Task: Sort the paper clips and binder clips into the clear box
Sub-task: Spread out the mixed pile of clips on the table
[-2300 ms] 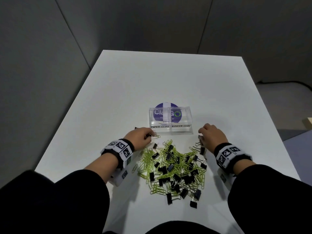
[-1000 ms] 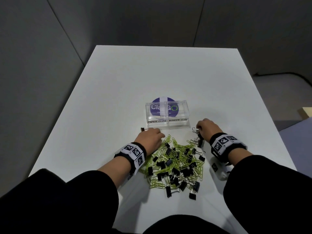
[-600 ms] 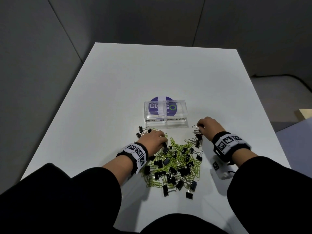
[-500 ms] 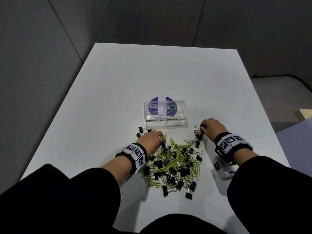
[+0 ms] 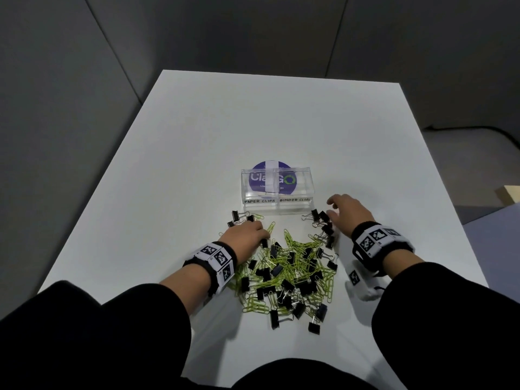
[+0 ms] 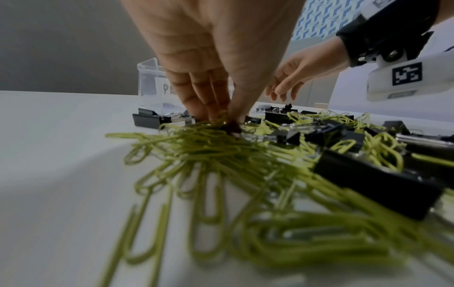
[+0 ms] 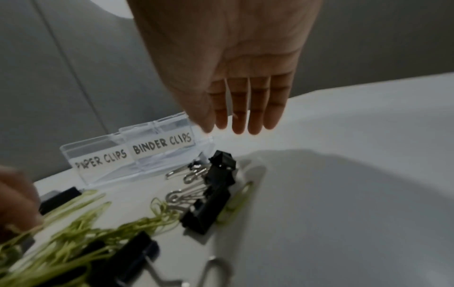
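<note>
1. Grey walls stand behind a white table (image 5: pixel 197 153).
2. A clear box (image 5: pixel 277 190) sits near the middle of the table. It has two parts. The left part says "PAPER CLIPS" and the right part says "BINDER CLIPS".
3. A messy pile of green paper clips (image 5: pixel 284 266) and black binder clips (image 5: pixel 305 288) lies on the table, in front of the box.
4. The left hand (image 5: pixel 244 239) reaches down into the far left edge of the pile. Its fingertips (image 6: pixel 209 108) are pressed together among the green paper clips. I cannot tell what they pinch.
5. The right hand (image 5: pixel 347 213) floats just above the table, to the right of the box. Its fingers (image 7: pixel 248 108) are straight and hold nothing.
6. A small bunch of black binder clips (image 7: pixel 216 186) lies just under that hand, beside the box.
</note>
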`<action>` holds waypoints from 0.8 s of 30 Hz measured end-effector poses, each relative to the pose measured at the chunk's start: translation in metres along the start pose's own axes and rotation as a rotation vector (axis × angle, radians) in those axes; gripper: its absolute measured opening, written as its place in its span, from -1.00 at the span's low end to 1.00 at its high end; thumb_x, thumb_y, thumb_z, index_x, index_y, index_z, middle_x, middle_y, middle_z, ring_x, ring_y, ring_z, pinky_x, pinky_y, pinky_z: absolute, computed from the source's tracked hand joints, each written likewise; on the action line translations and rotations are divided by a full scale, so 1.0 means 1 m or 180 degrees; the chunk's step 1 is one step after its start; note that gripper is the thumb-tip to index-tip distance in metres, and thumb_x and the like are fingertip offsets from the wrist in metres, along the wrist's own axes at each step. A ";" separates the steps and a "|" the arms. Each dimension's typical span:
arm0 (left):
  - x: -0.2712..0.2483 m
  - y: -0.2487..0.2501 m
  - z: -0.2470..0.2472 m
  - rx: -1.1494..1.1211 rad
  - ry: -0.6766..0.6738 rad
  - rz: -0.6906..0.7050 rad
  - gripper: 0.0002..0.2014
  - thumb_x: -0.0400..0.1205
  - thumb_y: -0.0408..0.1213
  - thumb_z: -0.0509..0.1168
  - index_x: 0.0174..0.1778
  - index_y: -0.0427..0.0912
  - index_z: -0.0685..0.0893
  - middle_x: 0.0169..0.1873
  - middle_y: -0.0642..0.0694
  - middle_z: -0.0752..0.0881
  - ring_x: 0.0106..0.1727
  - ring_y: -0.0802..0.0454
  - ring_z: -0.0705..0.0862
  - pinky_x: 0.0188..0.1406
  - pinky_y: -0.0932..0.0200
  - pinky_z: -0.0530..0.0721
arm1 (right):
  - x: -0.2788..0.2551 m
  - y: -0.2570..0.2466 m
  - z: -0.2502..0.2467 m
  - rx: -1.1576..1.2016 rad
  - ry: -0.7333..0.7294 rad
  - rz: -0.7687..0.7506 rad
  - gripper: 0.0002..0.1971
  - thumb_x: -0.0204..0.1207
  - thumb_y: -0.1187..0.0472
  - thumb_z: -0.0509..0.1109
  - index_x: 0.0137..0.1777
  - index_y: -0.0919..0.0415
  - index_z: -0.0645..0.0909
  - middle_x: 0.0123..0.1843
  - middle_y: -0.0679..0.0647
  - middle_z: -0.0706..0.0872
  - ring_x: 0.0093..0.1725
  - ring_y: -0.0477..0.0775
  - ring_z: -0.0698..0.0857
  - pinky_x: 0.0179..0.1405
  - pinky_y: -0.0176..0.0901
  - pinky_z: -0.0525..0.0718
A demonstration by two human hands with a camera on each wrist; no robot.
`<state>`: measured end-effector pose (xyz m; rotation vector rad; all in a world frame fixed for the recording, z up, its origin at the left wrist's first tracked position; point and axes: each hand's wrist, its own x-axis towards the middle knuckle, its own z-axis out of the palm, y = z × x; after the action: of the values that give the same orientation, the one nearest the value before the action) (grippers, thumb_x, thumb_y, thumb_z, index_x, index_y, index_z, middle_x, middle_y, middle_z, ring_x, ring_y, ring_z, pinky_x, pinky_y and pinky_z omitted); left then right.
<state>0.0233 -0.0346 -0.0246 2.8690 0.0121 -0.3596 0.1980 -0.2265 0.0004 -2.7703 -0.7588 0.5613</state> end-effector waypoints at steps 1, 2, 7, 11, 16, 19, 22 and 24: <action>-0.001 0.000 0.001 -0.0041 0.0015 -0.0024 -0.62 0.68 -0.39 0.13 0.42 -0.09 0.48 0.22 -0.09 0.59 0.21 -0.07 0.58 0.12 0.05 0.64 | -0.002 0.001 -0.001 -0.0167 -0.0136 -0.0029 -0.67 0.59 0.08 0.25 0.31 0.13 0.49 0.27 0.12 0.60 0.20 0.15 0.62 0.18 0.06 0.63; -0.001 0.000 0.001 -0.0111 0.0024 -0.0060 -0.63 0.69 -0.39 0.13 0.42 -0.10 0.48 0.20 -0.10 0.60 0.19 -0.08 0.59 0.14 0.06 0.64 | -0.004 0.003 -0.001 -0.0289 -0.0337 -0.0051 -0.66 0.56 0.06 0.29 0.29 0.13 0.50 0.25 0.12 0.59 0.17 0.14 0.62 0.16 0.05 0.64; 0.004 -0.001 -0.006 -0.0564 -0.0151 -0.0270 -0.69 0.68 -0.31 0.17 0.34 -0.12 0.56 0.23 -0.09 0.62 0.25 -0.04 0.60 0.30 0.10 0.56 | -0.011 0.003 0.010 -0.0248 -0.0623 -0.0162 -0.70 0.55 0.20 0.32 0.27 0.22 0.50 0.24 0.20 0.64 0.18 0.19 0.62 0.16 -0.01 0.60; 0.004 -0.002 -0.014 -0.0537 -0.0388 -0.0233 -0.71 0.65 -0.28 0.22 0.30 -0.11 0.61 0.23 -0.06 0.67 0.24 -0.02 0.62 0.30 0.09 0.57 | -0.010 -0.010 0.016 -0.0162 -0.0397 -0.0203 -0.73 0.60 0.24 0.24 0.28 0.25 0.49 0.25 0.22 0.62 0.20 0.22 0.61 0.13 0.00 0.56; -0.001 0.001 -0.011 -0.0531 -0.0417 -0.0179 -0.73 0.68 -0.26 0.17 0.28 -0.12 0.61 0.22 -0.06 0.64 0.25 -0.01 0.60 0.26 0.13 0.56 | -0.021 -0.037 0.015 -0.0235 -0.0142 -0.0980 -0.69 0.61 0.16 0.23 0.33 0.15 0.48 0.32 0.10 0.57 0.24 0.09 0.58 0.21 -0.07 0.61; -0.003 0.000 -0.014 -0.0487 -0.0271 -0.0224 -0.73 0.70 -0.24 0.11 0.27 -0.14 0.60 0.22 -0.07 0.61 0.22 -0.01 0.59 0.22 0.13 0.56 | -0.029 -0.053 0.027 -0.0589 -0.0614 -0.1646 -0.62 0.63 0.15 0.20 0.44 0.09 0.45 0.44 0.08 0.51 0.36 0.10 0.53 0.38 -0.04 0.53; -0.002 -0.004 -0.020 -0.0679 -0.0125 -0.0363 -0.73 0.72 -0.26 0.07 0.25 -0.17 0.59 0.24 -0.09 0.58 0.22 -0.03 0.58 0.21 0.15 0.52 | -0.031 -0.056 0.041 -0.1129 -0.0671 -0.1885 -0.72 0.54 0.29 0.28 0.24 0.09 0.56 0.42 0.10 0.49 0.32 0.18 0.48 0.21 0.00 0.55; -0.003 -0.007 -0.024 -0.0766 -0.0096 -0.0440 -0.73 0.73 -0.26 0.05 0.23 -0.19 0.59 0.23 -0.11 0.58 0.22 -0.04 0.58 0.20 0.18 0.49 | -0.033 -0.057 0.045 -0.1164 -0.0547 -0.1816 -0.82 0.54 0.31 0.26 0.10 0.16 0.58 0.33 0.12 0.52 0.24 0.19 0.49 0.09 -0.02 0.55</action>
<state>0.0263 -0.0220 -0.0033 2.6307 0.2329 -0.3987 0.1280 -0.1910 -0.0138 -2.6221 -1.7636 0.5861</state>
